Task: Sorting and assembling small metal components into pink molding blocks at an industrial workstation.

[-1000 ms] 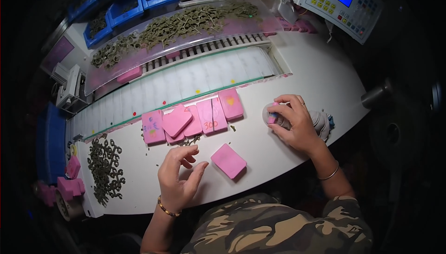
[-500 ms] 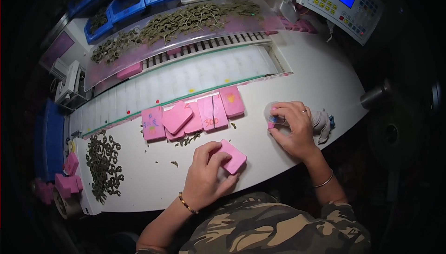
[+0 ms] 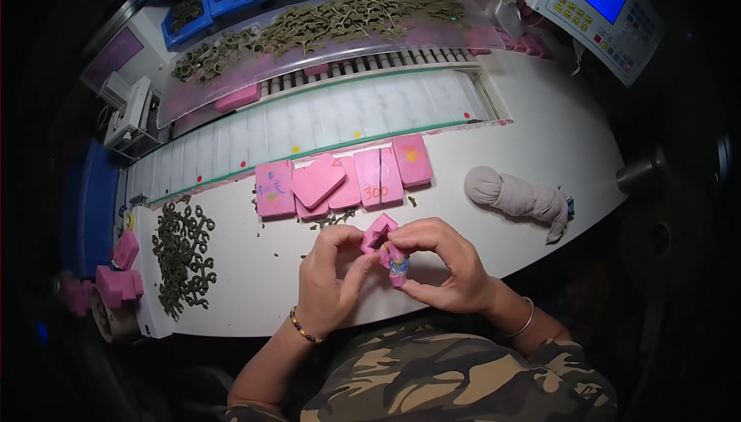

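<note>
Near the front edge of the table, my left hand (image 3: 328,279) is closed around a pink rubber mould (image 3: 376,231), tilted so a dark hollow in it faces up. My right hand (image 3: 448,264) pinches a small pink piece with a blue band (image 3: 397,266) between thumb and fingers. This piece touches the mould's near right side, or nearly so; the fingers partly hide where they meet. Just beyond both hands lies a row of pink moulds (image 3: 379,179), one resting tilted over its neighbours.
Right of my hands lies a knotted grey cloth bag (image 3: 519,194). At left is a heap of olive-green branched pieces (image 3: 181,260); more cover a clear sheet (image 3: 332,24) above a roller track. A glass-topped strip (image 3: 309,117) crosses behind the moulds. A control panel (image 3: 598,5) hangs far right.
My right hand has moved left from beside the cloth bag to the mould, bringing the small pink piece. The mould in my left hand has turned, showing its hollow. The view has shifted slightly.
</note>
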`<state>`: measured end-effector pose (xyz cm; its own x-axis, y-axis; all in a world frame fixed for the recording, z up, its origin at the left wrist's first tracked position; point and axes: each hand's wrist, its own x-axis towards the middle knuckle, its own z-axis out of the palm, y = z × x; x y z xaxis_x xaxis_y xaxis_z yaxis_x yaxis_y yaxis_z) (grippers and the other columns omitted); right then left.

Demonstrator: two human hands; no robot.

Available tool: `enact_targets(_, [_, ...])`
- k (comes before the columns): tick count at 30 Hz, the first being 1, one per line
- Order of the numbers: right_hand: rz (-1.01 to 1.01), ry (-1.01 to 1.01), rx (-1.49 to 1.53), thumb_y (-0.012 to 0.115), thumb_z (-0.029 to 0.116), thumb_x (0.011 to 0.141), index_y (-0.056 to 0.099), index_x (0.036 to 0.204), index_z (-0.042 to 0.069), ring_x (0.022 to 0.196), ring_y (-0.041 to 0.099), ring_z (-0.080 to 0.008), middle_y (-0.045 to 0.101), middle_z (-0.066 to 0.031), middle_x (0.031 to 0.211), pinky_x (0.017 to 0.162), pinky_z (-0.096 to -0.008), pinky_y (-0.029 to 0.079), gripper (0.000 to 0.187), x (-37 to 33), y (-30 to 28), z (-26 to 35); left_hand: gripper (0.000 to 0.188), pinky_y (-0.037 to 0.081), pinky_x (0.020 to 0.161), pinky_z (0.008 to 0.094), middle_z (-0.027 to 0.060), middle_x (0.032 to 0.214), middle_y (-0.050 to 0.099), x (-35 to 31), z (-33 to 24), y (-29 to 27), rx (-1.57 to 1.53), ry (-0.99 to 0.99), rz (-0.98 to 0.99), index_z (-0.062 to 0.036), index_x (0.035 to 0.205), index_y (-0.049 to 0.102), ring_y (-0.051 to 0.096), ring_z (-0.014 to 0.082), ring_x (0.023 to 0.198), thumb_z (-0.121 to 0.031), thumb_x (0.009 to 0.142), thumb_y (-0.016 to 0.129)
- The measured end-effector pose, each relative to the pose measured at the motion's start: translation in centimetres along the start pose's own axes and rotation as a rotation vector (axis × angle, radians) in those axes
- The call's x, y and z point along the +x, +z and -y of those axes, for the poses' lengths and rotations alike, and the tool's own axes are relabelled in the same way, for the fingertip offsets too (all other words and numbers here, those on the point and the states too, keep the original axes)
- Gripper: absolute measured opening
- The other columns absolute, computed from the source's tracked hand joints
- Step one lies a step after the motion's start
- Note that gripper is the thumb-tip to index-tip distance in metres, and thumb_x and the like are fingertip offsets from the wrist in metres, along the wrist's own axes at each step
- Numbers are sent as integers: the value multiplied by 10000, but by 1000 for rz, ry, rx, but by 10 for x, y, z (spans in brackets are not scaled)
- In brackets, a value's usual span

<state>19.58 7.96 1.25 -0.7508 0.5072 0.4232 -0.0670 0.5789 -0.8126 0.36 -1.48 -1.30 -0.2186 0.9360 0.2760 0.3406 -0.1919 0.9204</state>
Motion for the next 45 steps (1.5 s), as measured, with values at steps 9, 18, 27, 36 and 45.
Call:
enact_targets(9, [-34, 122, 140, 774, -46, 752, 531, 1271, -16, 1092, 628, -248, 561, -175, 1214, 939, -337, 547, 574, -16, 0, 4, 328, 447, 916, 389, 122, 1119, 536, 5, 4, 0, 49, -61, 114, -80, 1048, 625, 521, 278, 1071, -111, 779, 810])
enact_targets(18, [-232, 305, -222, 816, 79, 669, 513, 1117, 18, 988, 578, -290, 553, -148, 1074, 803, -374, 487, 544, -3, 11, -4, 574, 416, 901, 366, 144, 1114, 421, -3, 5, 33, 314, 77, -9, -78, 1072, 458, 459, 285, 1042, -111, 670, 866])
enact_targets(27, [-215, 318, -355, 760, 150, 639, 462, 1055, 26, 976, 535, -357, 520, -175, 1034, 825, -441, 430, 527, 2, 37, -21, 513, 369, 923, 462, 200, 1120, 446, -7, 10, 47, 368, 140, -148, -105, 1071, 469, 444, 380, 1047, -80, 689, 810])
enact_targets(36, [-325, 319, -256, 774, 125, 673, 449, 1060, 14, 957, 551, -382, 527, -189, 1024, 840, -461, 451, 517, -7, 44, -24, 525, 394, 922, 478, 178, 1151, 445, -14, 0, 45, 445, 146, -42, -168, 1083, 533, 458, 380, 1068, -82, 637, 797])
enact_targets(45, [-212, 446, -197, 833, 159, 691, 451, 1182, 8, 1023, 569, -357, 547, -171, 1101, 916, -439, 463, 640, -13, 40, -25, 539, 458, 890, 457, 154, 1173, 491, -12, -1, 32, 521, 309, 46, -163, 1119, 658, 511, 365, 1084, -43, 611, 789])
